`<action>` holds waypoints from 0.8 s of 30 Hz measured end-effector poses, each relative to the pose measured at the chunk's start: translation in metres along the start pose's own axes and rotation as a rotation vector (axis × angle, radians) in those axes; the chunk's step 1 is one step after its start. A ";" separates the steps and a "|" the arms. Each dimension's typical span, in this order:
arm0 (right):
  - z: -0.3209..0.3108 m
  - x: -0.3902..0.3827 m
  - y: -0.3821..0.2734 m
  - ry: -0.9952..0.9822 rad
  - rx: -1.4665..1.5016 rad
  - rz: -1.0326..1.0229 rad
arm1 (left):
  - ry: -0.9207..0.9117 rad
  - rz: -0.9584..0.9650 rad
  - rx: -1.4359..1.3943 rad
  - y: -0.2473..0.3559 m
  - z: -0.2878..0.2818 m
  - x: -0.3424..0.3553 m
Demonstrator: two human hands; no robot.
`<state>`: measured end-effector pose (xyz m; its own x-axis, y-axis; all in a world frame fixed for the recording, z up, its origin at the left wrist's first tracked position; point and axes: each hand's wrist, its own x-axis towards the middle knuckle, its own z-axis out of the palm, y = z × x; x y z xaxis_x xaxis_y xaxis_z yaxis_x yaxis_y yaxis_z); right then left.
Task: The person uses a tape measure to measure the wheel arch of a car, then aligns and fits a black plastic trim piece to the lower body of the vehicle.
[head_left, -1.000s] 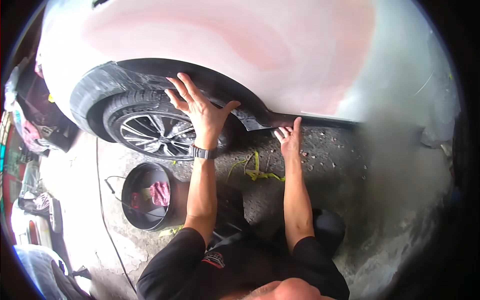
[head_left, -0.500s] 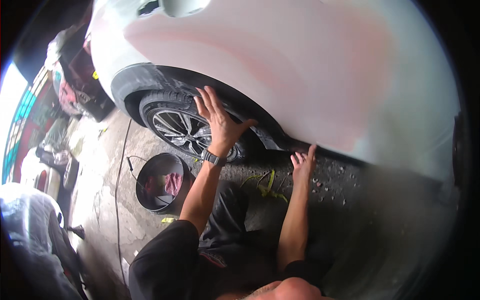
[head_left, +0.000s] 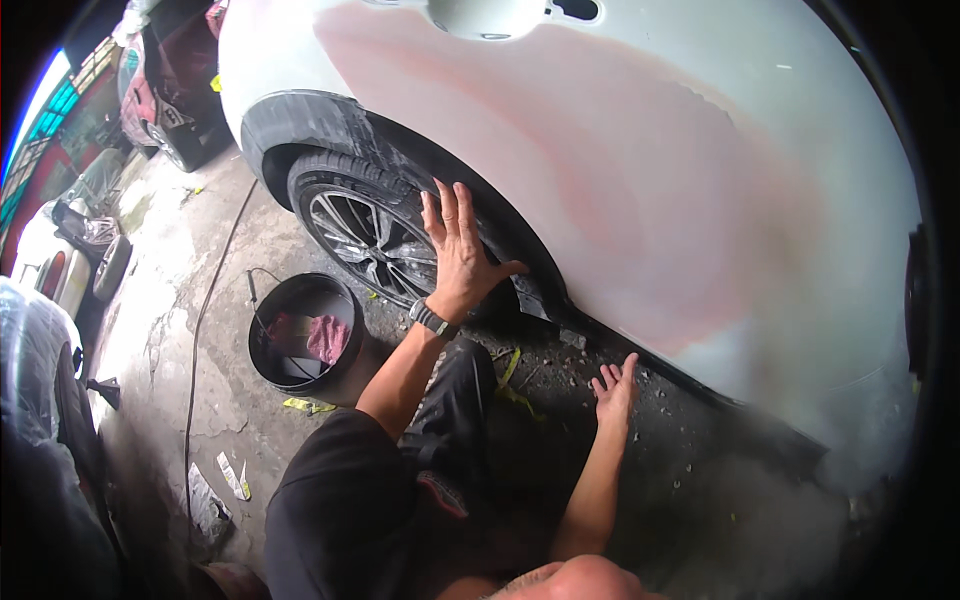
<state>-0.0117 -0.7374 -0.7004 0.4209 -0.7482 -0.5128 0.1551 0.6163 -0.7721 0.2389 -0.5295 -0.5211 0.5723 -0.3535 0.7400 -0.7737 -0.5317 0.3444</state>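
In front of me stands a white car body panel (head_left: pixel 640 170) with sanded, pinkish patches. My left hand (head_left: pixel 463 262) is raised with spread fingers before the black wheel arch trim (head_left: pixel 400 150), a dark watch (head_left: pixel 432 318) on its wrist. Whether it touches the trim I cannot tell. Behind that hand is the wheel (head_left: pixel 375 240), with a black and silver rim. My right hand (head_left: pixel 614 398) is open, fingers up, just below the dark sill (head_left: pixel 690 372) along the panel's lower edge. Neither hand holds anything.
A black bucket (head_left: pixel 262 345) with a reddish cloth (head_left: pixel 327 340) in it stands left of my knee. A cable (head_left: pixel 207 310) runs along the concrete floor. Plastic-covered car parts (head_left: pixel 35 350) are at the left; yellow-green tape scraps (head_left: pixel 515 390) and gravel lie by the car.
My view has shifted, bringing more of the panel's right side and the floor scraps into sight. My right hand appears a little lower, farther from the sill. The left stays spread by the arch.
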 end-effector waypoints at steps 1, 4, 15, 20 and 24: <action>-0.016 0.000 0.001 0.020 -0.019 -0.001 | -0.005 -0.008 -0.002 0.000 0.000 -0.002; -0.049 -0.010 0.012 0.069 -0.025 0.040 | -0.016 -0.018 -0.026 0.001 -0.001 0.000; -0.038 -0.075 0.063 0.075 -0.232 0.114 | -0.036 0.013 -0.113 -0.004 0.004 0.000; -0.015 -0.085 0.079 0.082 -0.417 0.111 | -0.023 0.081 -0.100 -0.004 0.003 0.002; 0.025 -0.067 0.070 -0.064 -0.313 0.050 | -0.034 0.058 -0.129 -0.004 0.002 0.001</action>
<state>-0.0071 -0.6380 -0.7101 0.4781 -0.6958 -0.5360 -0.1452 0.5392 -0.8295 0.2428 -0.5293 -0.5224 0.5328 -0.4081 0.7413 -0.8331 -0.4067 0.3749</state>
